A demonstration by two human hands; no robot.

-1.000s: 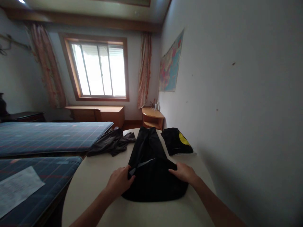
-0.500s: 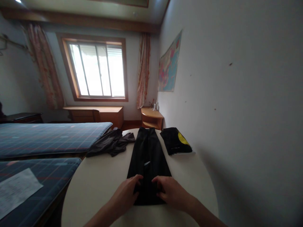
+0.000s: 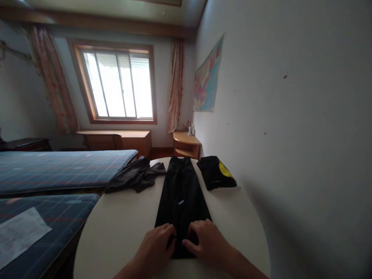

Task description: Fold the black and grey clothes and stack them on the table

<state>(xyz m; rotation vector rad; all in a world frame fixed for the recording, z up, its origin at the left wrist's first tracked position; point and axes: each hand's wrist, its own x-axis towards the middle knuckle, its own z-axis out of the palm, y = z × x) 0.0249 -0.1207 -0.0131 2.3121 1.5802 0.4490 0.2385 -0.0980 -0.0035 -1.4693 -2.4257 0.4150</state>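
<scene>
A long black garment (image 3: 181,186), with a small white mark near its middle, lies lengthwise on the round cream table (image 3: 122,224). My left hand (image 3: 158,242) is at the left side of its near end, fingers curled in against the cloth. On the right side, my right hand (image 3: 207,238) has its fingers bent over the cloth and its thumb inward, black fabric showing between. Both hands appear to grip the fabric, though the fingertips are partly hidden. The garment's near edge shows between my wrists.
A crumpled dark grey garment (image 3: 136,176) lies at the table's far left. Far right is a folded black garment (image 3: 215,174) with a yellow patch. Plaid mattresses (image 3: 58,170) stand to the left, one bearing a paper sheet (image 3: 23,234). A white wall (image 3: 290,174) rises on the right.
Both my hands have come slightly nearer to me, and the black garment's near edge lies a little closer. My right thumb now shows apart from the fingers. The other clothes stay put.
</scene>
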